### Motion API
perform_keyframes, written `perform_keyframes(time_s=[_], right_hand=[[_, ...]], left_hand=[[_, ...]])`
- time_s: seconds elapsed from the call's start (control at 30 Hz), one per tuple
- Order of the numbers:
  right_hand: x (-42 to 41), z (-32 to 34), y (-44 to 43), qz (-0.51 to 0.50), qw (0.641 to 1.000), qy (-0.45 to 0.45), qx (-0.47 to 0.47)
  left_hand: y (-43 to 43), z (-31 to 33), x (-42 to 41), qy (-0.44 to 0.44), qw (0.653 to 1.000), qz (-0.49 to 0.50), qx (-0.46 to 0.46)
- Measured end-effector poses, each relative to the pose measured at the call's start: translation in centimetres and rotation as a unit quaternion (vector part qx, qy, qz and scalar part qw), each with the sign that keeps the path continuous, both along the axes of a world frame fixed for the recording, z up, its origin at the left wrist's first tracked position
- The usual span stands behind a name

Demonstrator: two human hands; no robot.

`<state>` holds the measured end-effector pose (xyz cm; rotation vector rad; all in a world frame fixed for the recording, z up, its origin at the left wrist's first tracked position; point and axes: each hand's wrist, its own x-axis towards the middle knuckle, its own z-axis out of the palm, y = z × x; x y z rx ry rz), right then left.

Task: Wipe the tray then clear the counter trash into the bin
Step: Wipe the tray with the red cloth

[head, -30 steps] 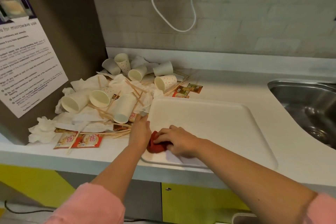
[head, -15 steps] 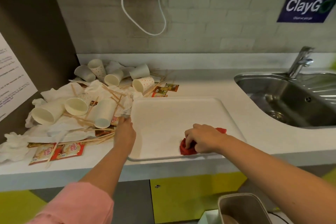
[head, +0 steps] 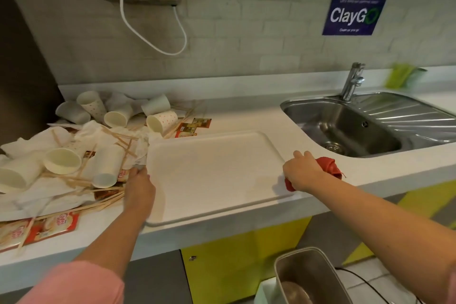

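White smooth counter, bare behind the tray: cream plastic, rounded corners. Steel sink right of tray; metal bin below. Crumpled paper cups heaped against tray's left. Left hand curled on tray's left rim; right hand clutching bunched red cloth at right rim.

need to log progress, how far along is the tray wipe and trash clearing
Done, apparently: the rectangular white plastic tray shows no visible marks. In hand: the right hand grips the crumpled red cloth at the tray's right edge while the left hand holds its left rim. Left: the white paper cups, wooden stirrers, tissues and sachets lie heaped on the white counter, not yet in the metal bin below.
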<state>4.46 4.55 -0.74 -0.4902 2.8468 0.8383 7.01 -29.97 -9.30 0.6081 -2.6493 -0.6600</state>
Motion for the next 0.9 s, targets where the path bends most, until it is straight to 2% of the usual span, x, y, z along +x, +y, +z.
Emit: perform_keyframes(time_s=[0.17,0.27,0.47,0.73,0.9], right_hand=[[-1.4,0.8,3.4,-0.080,0.984,0.001,-0.159],[-2.9,1.4,6.3,-0.131,0.964,0.040,-0.230],[-5.4,-0.3,11.3,-0.246,0.891,0.128,-0.360],[-7.0,-3.7,13.6,-0.269,0.883,0.082,-0.376],[-6.7,-5.8,14.0,-0.252,0.910,0.028,-0.328]], left_hand=[[-0.2,-0.2,-0.2,-0.004,1.000,0.000,-0.009],[-0.4,-0.4,-0.3,-0.003,1.000,-0.003,-0.018],[0.0,-0.1,-0.1,0.005,0.999,-0.019,-0.047],[-0.3,-0.5,-0.2,0.016,1.000,-0.003,-0.026],[-0.2,-0.5,-0.3,0.024,0.999,-0.010,-0.035]])
